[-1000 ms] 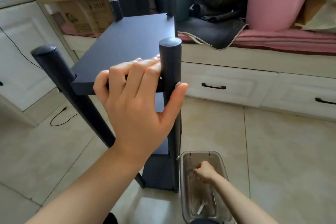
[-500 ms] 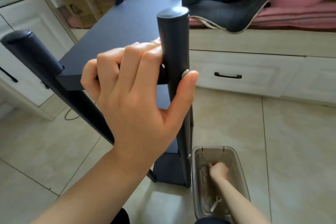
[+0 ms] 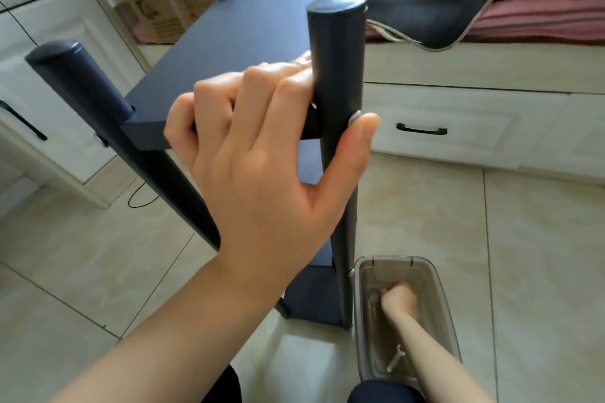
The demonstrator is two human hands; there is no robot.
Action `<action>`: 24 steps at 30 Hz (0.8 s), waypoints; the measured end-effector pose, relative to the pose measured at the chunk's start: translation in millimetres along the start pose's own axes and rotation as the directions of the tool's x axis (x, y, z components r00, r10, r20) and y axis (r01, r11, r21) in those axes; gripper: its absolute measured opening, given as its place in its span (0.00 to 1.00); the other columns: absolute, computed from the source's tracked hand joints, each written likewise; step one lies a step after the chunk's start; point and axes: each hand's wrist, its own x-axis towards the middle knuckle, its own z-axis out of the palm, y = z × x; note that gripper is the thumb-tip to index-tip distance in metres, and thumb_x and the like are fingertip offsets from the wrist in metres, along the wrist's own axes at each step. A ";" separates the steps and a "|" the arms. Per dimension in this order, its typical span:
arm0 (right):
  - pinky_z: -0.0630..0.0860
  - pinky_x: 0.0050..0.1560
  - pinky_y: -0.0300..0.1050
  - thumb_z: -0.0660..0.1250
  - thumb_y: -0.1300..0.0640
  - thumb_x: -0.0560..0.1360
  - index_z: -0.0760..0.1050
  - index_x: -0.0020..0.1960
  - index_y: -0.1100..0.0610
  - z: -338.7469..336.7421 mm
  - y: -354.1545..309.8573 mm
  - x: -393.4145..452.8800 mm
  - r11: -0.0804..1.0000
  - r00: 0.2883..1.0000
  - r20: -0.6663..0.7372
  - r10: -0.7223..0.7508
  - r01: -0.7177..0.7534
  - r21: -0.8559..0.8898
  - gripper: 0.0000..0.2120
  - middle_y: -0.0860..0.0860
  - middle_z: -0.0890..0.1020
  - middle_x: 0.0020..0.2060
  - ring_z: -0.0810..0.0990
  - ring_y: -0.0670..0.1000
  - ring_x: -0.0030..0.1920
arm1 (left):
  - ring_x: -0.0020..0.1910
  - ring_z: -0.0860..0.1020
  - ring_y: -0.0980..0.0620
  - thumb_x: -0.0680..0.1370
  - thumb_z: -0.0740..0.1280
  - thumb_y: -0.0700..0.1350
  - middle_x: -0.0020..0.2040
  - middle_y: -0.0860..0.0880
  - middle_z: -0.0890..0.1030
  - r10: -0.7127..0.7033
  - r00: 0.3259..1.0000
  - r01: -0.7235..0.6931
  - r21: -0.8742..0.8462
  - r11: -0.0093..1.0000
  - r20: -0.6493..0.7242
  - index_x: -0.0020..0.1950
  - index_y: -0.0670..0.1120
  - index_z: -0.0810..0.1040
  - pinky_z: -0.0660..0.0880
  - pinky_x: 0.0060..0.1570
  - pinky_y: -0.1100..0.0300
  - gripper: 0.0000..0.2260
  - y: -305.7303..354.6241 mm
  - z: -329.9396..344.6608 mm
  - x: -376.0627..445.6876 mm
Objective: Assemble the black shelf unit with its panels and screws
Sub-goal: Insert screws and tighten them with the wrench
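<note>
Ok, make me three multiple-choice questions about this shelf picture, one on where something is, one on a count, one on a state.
1. Where is the right hand?
A. On the top panel
B. Inside the clear plastic bin on the floor
C. On a drawer handle

2. How many post tops rise above the top panel?
A. Two
B. Four
C. Six

3. What is the left hand doing?
A. Hanging free
B. Lying flat on the floor
C. Gripping the panel edge, thumb by the screw head on the near post

Answers: 1 B, the fist sits within the bin walls. 2 B, one post stands at each corner. 3 C, its fingers curl over the panel edge beside the post.
</note>
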 end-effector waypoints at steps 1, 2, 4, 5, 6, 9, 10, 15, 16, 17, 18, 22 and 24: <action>0.79 0.53 0.52 0.63 0.58 0.81 0.74 0.45 0.59 -2.1 0.3 -1.1 1.000 1.000 -0.006 -0.010 0.010 0.029 0.07 0.58 0.81 0.48 0.80 0.58 0.49 | 0.51 0.74 0.46 0.83 0.58 0.59 0.50 0.51 0.82 -0.005 1.000 0.005 0.002 1.000 0.001 0.48 0.44 0.82 0.64 0.58 0.51 0.21 0.8 0.6 0.2; 0.78 0.51 0.51 0.64 0.60 0.81 0.72 0.44 0.60 -5.3 0.5 -3.6 0.998 1.000 -0.015 -0.019 0.020 0.055 0.07 0.58 0.80 0.48 0.80 0.58 0.50 | 0.51 0.74 0.46 0.83 0.58 0.59 0.50 0.51 0.82 -0.010 1.000 0.010 0.000 1.000 0.000 0.48 0.44 0.82 0.64 0.58 0.51 0.21 1.9 1.2 0.7; 0.76 0.48 0.49 0.66 0.61 0.80 0.72 0.47 0.61 -13.1 0.3 -11.3 0.994 0.998 -0.029 -0.049 0.051 0.096 0.04 0.60 0.80 0.50 0.80 0.59 0.52 | 0.51 0.75 0.47 0.83 0.59 0.59 0.50 0.51 0.83 -0.011 1.000 0.011 -0.006 1.000 -0.008 0.48 0.45 0.82 0.63 0.58 0.51 0.21 3.2 2.0 2.3; 0.75 0.49 0.48 0.67 0.61 0.79 0.74 0.50 0.62 -18.3 0.2 -16.4 0.991 0.996 -0.033 -0.077 0.080 0.107 0.04 0.59 0.81 0.51 0.80 0.59 0.53 | 0.52 0.75 0.47 0.83 0.59 0.59 0.50 0.51 0.83 -0.010 1.000 0.010 -0.010 1.000 -0.009 0.49 0.45 0.82 0.63 0.58 0.51 0.20 3.5 2.1 2.7; 0.76 0.50 0.47 0.67 0.61 0.79 0.75 0.53 0.62 -24.3 -0.5 -22.7 0.987 0.993 -0.033 -0.111 0.115 0.116 0.05 0.58 0.81 0.51 0.80 0.59 0.53 | 0.52 0.75 0.47 0.83 0.60 0.59 0.50 0.51 0.83 -0.008 1.000 0.008 -0.015 1.000 -0.008 0.49 0.45 0.83 0.63 0.58 0.52 0.20 3.3 1.8 2.9; 0.76 0.54 0.47 0.70 0.59 0.77 0.80 0.53 0.60 -47.0 -3.1 -43.8 0.962 0.971 -0.042 -0.233 0.237 0.136 0.06 0.55 0.84 0.49 0.81 0.55 0.53 | 0.53 0.74 0.48 0.82 0.61 0.59 0.51 0.50 0.83 -0.021 1.000 0.021 -0.033 0.999 0.012 0.51 0.45 0.82 0.61 0.59 0.53 0.19 0.1 -1.5 3.2; 0.77 0.55 0.47 0.71 0.59 0.76 0.81 0.52 0.59 -56.2 -5.0 -52.4 0.950 0.962 -0.040 -0.269 0.272 0.157 0.06 0.54 0.84 0.48 0.82 0.54 0.52 | 0.54 0.74 0.48 0.82 0.62 0.59 0.51 0.50 0.83 -0.029 0.999 0.030 -0.041 0.999 0.024 0.52 0.45 0.82 0.60 0.59 0.54 0.19 -1.3 -2.9 3.5; 0.81 0.55 0.52 0.68 0.61 0.78 0.78 0.52 0.60 -109.7 -24.5 -110.0 0.795 0.924 -0.019 -0.381 0.338 0.503 0.03 0.54 0.86 0.43 0.84 0.52 0.47 | 0.56 0.75 0.48 0.81 0.63 0.59 0.54 0.51 0.83 -0.075 0.991 0.086 -0.098 0.991 0.112 0.56 0.46 0.83 0.62 0.60 0.53 0.18 -0.6 -13.0 6.5; 0.82 0.52 0.49 0.66 0.61 0.80 0.78 0.53 0.61 -121.8 -32.8 -124.8 0.743 0.917 -0.008 -0.400 0.329 0.583 0.04 0.54 0.86 0.42 0.85 0.50 0.45 | 0.57 0.76 0.47 0.81 0.64 0.60 0.54 0.51 0.83 -0.087 0.987 0.101 -0.105 0.989 0.135 0.56 0.47 0.83 0.62 0.60 0.53 0.18 0.7 -15.5 7.4; 0.83 0.48 0.45 0.64 0.60 0.81 0.77 0.54 0.61 -134.2 -42.1 -140.6 0.693 0.905 0.003 -0.425 0.323 0.644 0.05 0.53 0.86 0.41 0.84 0.48 0.42 | 0.57 0.76 0.46 0.81 0.64 0.60 0.55 0.51 0.83 -0.097 0.982 0.116 -0.110 0.987 0.160 0.57 0.47 0.83 0.63 0.60 0.52 0.19 1.8 -18.1 8.4; 0.83 0.45 0.42 0.62 0.59 0.82 0.76 0.55 0.60 -146.6 -51.5 -156.1 0.646 0.888 -0.001 -0.460 0.335 0.686 0.06 0.52 0.86 0.40 0.84 0.46 0.40 | 0.57 0.77 0.46 0.80 0.63 0.60 0.55 0.51 0.83 -0.106 0.977 0.129 -0.116 0.985 0.183 0.57 0.47 0.83 0.62 0.61 0.53 0.19 2.5 -20.5 9.5; 0.80 0.41 0.39 0.60 0.55 0.83 0.73 0.55 0.58 -186.9 -89.1 -211.5 0.459 0.782 -0.110 -0.613 0.466 0.756 0.07 0.50 0.87 0.42 0.84 0.45 0.40 | 0.59 0.77 0.45 0.80 0.61 0.61 0.57 0.50 0.83 -0.126 0.952 0.167 -0.129 0.978 0.279 0.59 0.46 0.83 0.61 0.61 0.53 0.22 2.6 -30.9 15.9; 0.80 0.42 0.38 0.59 0.53 0.83 0.72 0.55 0.57 -195.6 -104.9 -232.7 0.427 0.748 -0.155 -0.645 0.521 0.740 0.08 0.49 0.87 0.43 0.85 0.46 0.44 | 0.59 0.77 0.46 0.80 0.61 0.62 0.58 0.51 0.83 -0.141 0.935 0.191 -0.127 0.973 0.326 0.60 0.47 0.83 0.61 0.60 0.53 0.23 1.2 -35.6 19.4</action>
